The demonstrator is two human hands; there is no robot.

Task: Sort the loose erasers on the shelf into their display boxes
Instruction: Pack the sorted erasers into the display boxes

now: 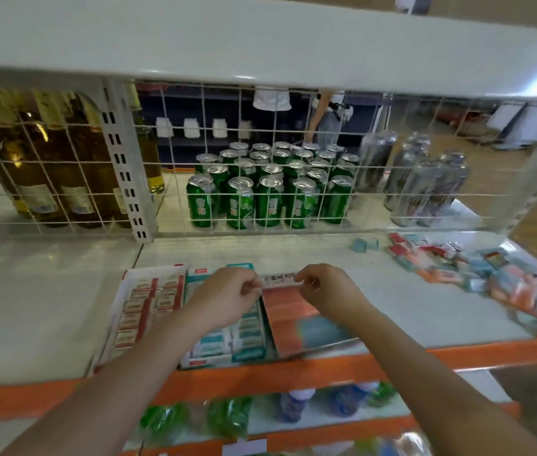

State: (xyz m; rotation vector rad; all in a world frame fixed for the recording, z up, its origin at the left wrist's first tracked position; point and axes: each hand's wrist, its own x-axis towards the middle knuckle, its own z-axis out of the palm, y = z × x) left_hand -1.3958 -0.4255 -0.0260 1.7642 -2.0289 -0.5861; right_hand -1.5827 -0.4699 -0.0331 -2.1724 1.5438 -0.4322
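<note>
your two bare forearms reach in from the bottom of the view, over the orange front edge of the shelf (46, 311). both hands meet at the back flap of an orange display box (293, 311) standing near the front of the shelf. your left hand (227, 296) has its fingers curled and pinches the left end of the white printed flap; your right hand (323, 286) pinches the right end in the same way. the hands are near each other, with the flap stretched between them.

that orange box looks mostly bare inside, though a blurred blue-green patch sits toward its near end and you cannot tell what it is. just to its left stands a teal and white display box (247, 334) holding rows of packaged erasers, partly hidden under your left wrist. left of that again is a red and white display box (148, 301), also lined with rows of erasers.

the loose erasers (477, 274) lie in a mixed red, orange and blue heap well apart, at the right end of the shelf, with a couple of blue ones (362, 245) strayed toward the back.

judging from this, two boxes appear stocked, the third is only being set up, and the large heap is unsorted, so most of the sorting seems left.

behind the wire mesh back stand green cans (270, 192), silver cans (425, 182) and tall bottles (63, 159).
</note>
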